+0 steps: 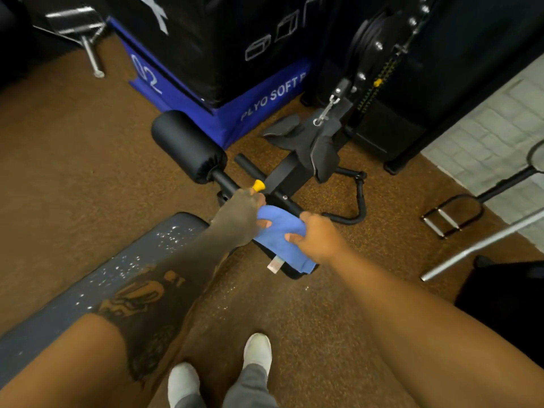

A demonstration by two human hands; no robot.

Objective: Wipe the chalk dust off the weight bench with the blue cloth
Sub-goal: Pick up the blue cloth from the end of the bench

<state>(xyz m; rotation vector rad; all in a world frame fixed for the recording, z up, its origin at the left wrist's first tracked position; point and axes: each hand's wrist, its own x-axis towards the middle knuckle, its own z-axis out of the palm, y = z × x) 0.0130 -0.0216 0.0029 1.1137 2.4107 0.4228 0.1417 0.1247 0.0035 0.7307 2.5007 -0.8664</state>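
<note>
A blue cloth (pixel 278 231) is stretched between both hands at the middle of the view, just past the far end of the bench pad. My left hand (pixel 240 219) grips its left edge, and my right hand (pixel 319 238) grips its right side. The weight bench (pixel 103 278) has a grey pad that runs from the lower left toward the centre and is speckled with white chalk dust. My left forearm lies across part of the pad. A white label hangs under the cloth.
A black foam roller (pixel 188 147) and a yellow knob (pixel 259 186) sit on the bench frame ahead. A blue and black plyo box (pixel 223 83) stands behind, with a cable machine (pixel 382 69) to its right. Handles (pixel 450 216) and a steel bar (pixel 482 245) lie on the brown floor at right.
</note>
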